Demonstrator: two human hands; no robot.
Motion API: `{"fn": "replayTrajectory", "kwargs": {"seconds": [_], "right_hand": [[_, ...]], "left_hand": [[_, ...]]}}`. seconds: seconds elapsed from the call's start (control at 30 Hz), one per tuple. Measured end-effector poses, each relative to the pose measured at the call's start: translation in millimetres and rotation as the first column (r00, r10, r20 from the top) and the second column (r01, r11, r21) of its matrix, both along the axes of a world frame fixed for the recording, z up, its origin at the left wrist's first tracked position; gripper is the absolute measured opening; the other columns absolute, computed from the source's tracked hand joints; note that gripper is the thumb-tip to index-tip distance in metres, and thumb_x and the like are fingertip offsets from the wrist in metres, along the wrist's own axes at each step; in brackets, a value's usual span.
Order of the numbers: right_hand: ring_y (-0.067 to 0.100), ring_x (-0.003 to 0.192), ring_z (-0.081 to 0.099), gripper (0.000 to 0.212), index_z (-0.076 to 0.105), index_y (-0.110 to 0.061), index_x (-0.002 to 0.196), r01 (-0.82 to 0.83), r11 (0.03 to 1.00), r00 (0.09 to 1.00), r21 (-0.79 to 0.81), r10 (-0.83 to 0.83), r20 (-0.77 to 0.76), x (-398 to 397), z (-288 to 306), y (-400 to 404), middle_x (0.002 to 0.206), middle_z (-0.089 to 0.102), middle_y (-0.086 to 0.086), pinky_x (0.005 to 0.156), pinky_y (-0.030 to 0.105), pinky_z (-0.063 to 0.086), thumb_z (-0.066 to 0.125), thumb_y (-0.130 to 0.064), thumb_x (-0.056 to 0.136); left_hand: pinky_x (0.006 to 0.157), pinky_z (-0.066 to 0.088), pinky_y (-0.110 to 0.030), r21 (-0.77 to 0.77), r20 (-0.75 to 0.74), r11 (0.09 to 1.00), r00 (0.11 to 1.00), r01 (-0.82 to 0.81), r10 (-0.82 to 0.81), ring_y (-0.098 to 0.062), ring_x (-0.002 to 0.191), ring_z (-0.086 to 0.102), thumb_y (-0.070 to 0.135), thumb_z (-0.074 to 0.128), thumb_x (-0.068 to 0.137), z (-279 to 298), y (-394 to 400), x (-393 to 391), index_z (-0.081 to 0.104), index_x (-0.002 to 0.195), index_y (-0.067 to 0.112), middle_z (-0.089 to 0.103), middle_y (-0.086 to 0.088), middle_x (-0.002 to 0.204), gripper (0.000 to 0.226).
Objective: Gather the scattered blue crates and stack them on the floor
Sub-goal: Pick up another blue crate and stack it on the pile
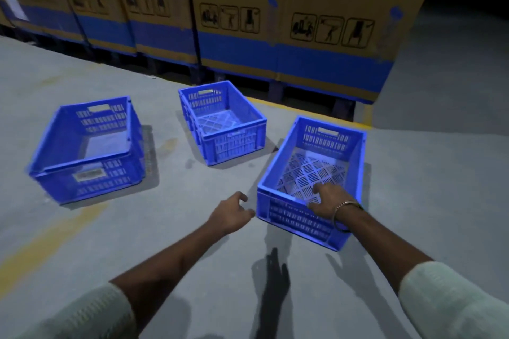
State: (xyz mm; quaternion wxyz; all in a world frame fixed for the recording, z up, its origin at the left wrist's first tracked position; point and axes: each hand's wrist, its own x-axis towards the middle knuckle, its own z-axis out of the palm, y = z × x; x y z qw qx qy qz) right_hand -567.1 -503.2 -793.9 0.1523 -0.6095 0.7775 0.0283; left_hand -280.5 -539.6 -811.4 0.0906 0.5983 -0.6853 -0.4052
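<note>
Three blue crates point(311, 173) sit apart on the floor point(192, 270); right hand point(329, 202) fingers curl over the nearest crate's rim, left hand point(230, 213) loosely open beside it

The three crates, namely the near crate point(355, 162), the middle crate point(234, 143) and the left crate point(55, 151), are moulded blue plastic with a slight sheen, slotted walls and perforated lattice bases. The floor point(192, 270) is matt grey concrete, smooth, with worn yellow painted lines point(46, 239). The boxes point(316, 8) behind are matt brown corrugated cardboard printed with a blue band. The sleeves point(454, 303) are pale ribbed knit cloth. The bangle point(347, 205) on the right wrist is thin polished metal.
</note>
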Motion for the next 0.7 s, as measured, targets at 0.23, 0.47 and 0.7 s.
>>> {"fn": "replayTrajectory", "kwargs": {"seconds": [0.23, 0.47, 0.7], "right_hand": [[0.029, 0.116, 0.061, 0.062, 0.058, -0.025, 0.127, 0.036, 0.997, 0.999, 0.063, -0.037, 0.028, -31.9, -44.7, -3.7, 0.126, 0.064, 0.004, 0.094, 0.042, 0.051, 0.052, -0.071, 0.086], [0.026, 0.077, 0.066, 0.039, 0.067, -0.021, 0.074, -0.043, 0.999, 0.967, -0.029, 0.049, 0.249, -29.0, -67.8, -20.6, 0.07, 0.066, 0.001, 0.062, 0.034, 0.049, 0.05, -0.054, 0.085], [0.024, 0.073, 0.065, 0.023, 0.076, -0.022, 0.094, -0.144, 0.988, 0.927, -0.057, 0.154, 0.342, -39.8, -59.8, -77.0, 0.08, 0.072, 0.003, 0.07, 0.038, 0.055, 0.058, -0.037, 0.093]], "left_hand": [[0.081, 0.059, -0.039, 0.294, -0.226, 0.95, 0.959, -0.102, 0.173, -0.019, 0.089, 0.071, 0.06, 0.075, 0.077, -38.7, 4.8, -103.4, 0.063, 0.101, 0.022, 0.074, -0.003, 0.1, 0.046], [0.069, 0.053, -0.036, 0.696, -0.301, 0.649, 0.696, -0.307, 0.652, -0.025, 0.09, 0.068, 0.064, 0.072, 0.084, -60.8, -0.4, -179.1, 0.065, 0.118, 0.016, 0.074, -0.011, 0.107, 0.059], [0.073, 0.059, -0.054, 0.545, -0.362, 0.602, 0.484, -0.584, 0.797, -0.035, 0.112, 0.058, 0.005, 0.058, 0.093, -80.5, -17.5, -167.2, 0.021, 0.132, 0.018, 0.047, -0.018, 0.133, 0.056]]}}
